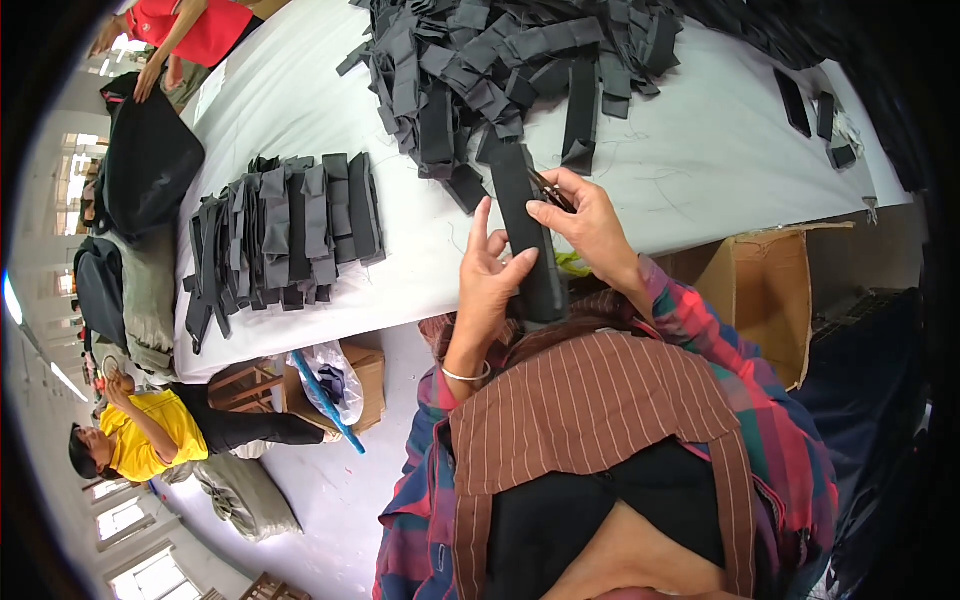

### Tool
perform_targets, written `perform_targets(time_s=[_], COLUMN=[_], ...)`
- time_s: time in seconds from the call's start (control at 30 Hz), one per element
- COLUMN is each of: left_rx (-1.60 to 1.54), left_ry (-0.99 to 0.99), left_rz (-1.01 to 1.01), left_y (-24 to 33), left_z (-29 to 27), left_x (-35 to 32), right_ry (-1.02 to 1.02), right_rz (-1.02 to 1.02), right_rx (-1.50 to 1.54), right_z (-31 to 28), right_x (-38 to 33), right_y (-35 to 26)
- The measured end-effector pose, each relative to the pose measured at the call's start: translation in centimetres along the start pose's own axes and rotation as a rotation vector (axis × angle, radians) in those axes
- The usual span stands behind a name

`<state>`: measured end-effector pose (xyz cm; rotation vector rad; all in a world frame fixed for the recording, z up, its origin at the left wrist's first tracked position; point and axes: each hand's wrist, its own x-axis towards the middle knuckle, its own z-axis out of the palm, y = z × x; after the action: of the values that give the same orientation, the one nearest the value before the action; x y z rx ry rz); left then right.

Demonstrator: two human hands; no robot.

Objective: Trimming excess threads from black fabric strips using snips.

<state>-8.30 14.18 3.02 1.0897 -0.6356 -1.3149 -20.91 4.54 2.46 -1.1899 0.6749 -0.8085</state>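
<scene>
A long black fabric strip (524, 210) is in front of me, over the near edge of the white-covered table. My left hand (488, 275) pinches its left side with the thumb on top, the index finger pointing up. My right hand (592, 225) is closed at the strip's right edge, around what looks like a pair of dark thread snips (553, 192). Just beyond lies a loose heap of black strips (480, 60). To the left, more strips are laid side by side in a rough row (285, 225).
An open cardboard box (765, 290) stands below the table at right, another box (365, 380) with a plastic bag at left. Several dark pieces (792, 103) lie at the table's far right. A person in yellow (160, 430) and one in red (205, 30) are at left.
</scene>
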Motion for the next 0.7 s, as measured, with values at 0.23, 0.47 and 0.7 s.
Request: perform_targets(time_s=[0.23, 0.47, 0.7], left_rx=[-0.120, -0.096, -0.110], left_ry=[-0.013, 0.179, 0.114], left_rz=[-0.105, -0.011, -0.043], left_y=[-0.1, 0.0, -0.5], left_z=[-1.1, -1.2, -2.6], left_x=[-1.2, -1.8, -2.0], right_ry=[-0.076, 0.026, 0.024], right_rz=[0.025, -0.619, -0.677], right_rx=[-0.293, -0.962, -1.029], right_z=[0.2, -1.0, -0.4], right_x=[-0.4, -1.0, -1.3], right_y=[-0.4, -1.8, -1.2])
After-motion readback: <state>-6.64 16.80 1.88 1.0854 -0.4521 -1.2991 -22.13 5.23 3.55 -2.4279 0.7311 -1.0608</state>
